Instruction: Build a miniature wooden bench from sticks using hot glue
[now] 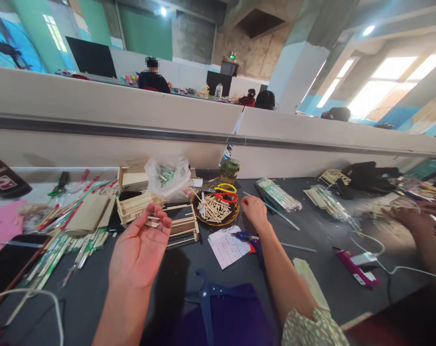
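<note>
My left hand (140,252) is palm up, its fingers curled around a few short wooden sticks (153,221). Beyond and below it stand small frames built of wooden sticks (182,226). My right hand (254,211) is over the table beside a woven basket (194,211) of short wooden sticks (216,210). Its fingers are bent together, and whatever they hold is hidden. Scissors with yellow and red handles (225,191) rest on the basket. Under my right forearm lie a blue glue gun (247,236) and a printed paper sheet (227,250). Clear glue sticks (286,221) lie close by.
Dark blue cutters (205,302) lie at the front. Bundled sticks (278,193), a plastic bag (169,177) and a green-lidded jar (229,170) stand toward the partition (189,149). A purple power strip (357,269) trails a white cable. Another person's hands (410,218) work at right.
</note>
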Demonstrator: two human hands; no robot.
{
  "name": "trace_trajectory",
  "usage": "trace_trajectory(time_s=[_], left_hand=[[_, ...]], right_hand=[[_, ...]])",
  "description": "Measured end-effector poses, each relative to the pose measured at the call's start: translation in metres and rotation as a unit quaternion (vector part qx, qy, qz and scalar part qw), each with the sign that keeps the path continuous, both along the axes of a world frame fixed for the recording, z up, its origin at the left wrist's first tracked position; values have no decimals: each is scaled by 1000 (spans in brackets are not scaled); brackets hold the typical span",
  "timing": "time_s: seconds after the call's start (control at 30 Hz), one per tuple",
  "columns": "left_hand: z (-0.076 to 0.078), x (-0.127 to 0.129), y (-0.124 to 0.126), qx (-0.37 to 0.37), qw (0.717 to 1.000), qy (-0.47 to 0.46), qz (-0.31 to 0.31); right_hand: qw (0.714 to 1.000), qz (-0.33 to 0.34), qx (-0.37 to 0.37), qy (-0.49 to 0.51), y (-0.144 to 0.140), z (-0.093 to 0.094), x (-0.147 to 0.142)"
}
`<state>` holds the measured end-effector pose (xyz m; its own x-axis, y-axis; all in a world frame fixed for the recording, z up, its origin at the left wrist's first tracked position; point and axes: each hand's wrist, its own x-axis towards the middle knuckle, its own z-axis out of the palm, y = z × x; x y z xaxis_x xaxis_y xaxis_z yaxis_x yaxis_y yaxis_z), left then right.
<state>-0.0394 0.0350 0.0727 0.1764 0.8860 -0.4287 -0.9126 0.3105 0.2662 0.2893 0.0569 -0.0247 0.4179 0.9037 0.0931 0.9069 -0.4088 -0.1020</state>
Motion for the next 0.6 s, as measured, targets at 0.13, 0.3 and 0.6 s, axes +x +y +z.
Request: trace_trajectory(time_s=[0.13, 0.3, 0.6], left_hand=[[0, -2, 3, 6, 1000, -15, -2], [1, -3, 3, 4, 999, -32, -9], [-1, 6, 0, 13, 999, -35, -29]], right_hand=[[1000, -2, -8, 19, 4, -9, 2], [999, -24, -21, 27, 13, -23, 17], [990, 16, -91, 109, 40, -52, 38]])
